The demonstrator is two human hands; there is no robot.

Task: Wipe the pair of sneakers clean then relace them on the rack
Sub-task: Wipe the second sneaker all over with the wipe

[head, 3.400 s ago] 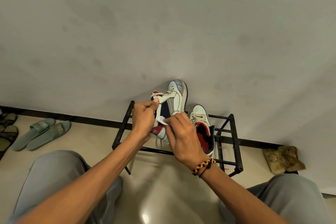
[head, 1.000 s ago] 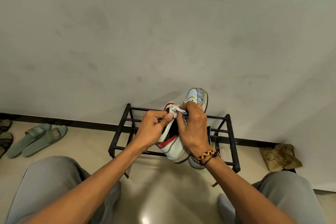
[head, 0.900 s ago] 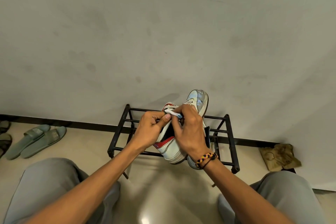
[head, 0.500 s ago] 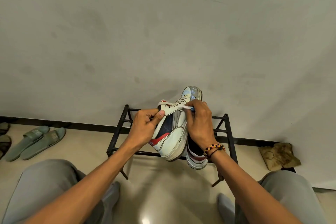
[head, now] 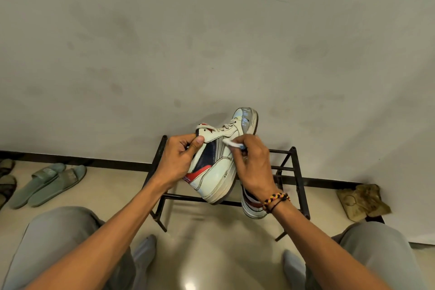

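Nearest to me were the person's knees in grey trousers (head: 58,238), one at seven o'clock and one at five, with both forearms reaching out between them over the pale floor (head: 211,242). A braided bracelet (head: 275,199) in yellow, red and black sat on the right wrist.

Past the wrists, near the middle, the left hand (head: 177,163) gripped a white sneaker (head: 219,169) by its collar, thumb pressed on the padded edge and fingers curled behind. The shoe was tipped up on its heel, toe pointing toward twelve o'clock, its navy and red side panel facing the left hand. The right hand (head: 253,167) pinched a small white wipe (head: 231,142) in curled fingers and held it against the sneaker's upper side, just below the laces.

The second sneaker (head: 251,205) lay just under the right wrist, mostly hidden, on the front rail of the black metal rack (head: 299,176), which stood against the grey wall (head: 211,42).

Out at nine o'clock a pair of green slides (head: 49,182) lay on the floor, and at three o'clock a crumpled tan cloth (head: 362,199) lay by the skirting.
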